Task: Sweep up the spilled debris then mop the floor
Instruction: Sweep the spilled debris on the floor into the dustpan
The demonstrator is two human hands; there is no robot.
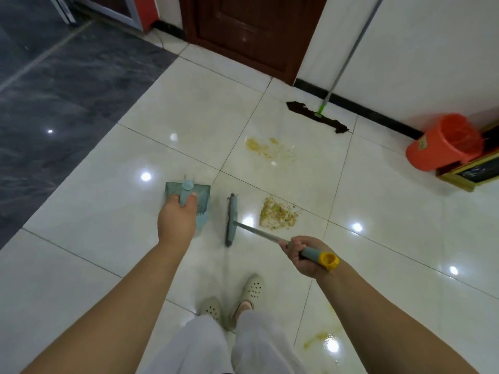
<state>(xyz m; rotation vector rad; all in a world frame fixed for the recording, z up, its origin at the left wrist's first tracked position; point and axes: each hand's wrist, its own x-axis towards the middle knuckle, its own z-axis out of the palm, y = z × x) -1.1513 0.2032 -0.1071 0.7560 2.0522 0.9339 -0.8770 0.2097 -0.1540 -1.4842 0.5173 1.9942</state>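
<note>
No text, brand, number or sign can be read. The orange bucket carries a small pale label on its side, too blurred to make out. The dark framed board beside it shows faint pale marks that cannot be read as letters. The dustpan and broom show no lettering.

Glossy tiled floor, plastic dustpan.

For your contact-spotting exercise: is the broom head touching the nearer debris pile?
Apart. The head view shows bare tile between the broom head and the debris pile.
</note>
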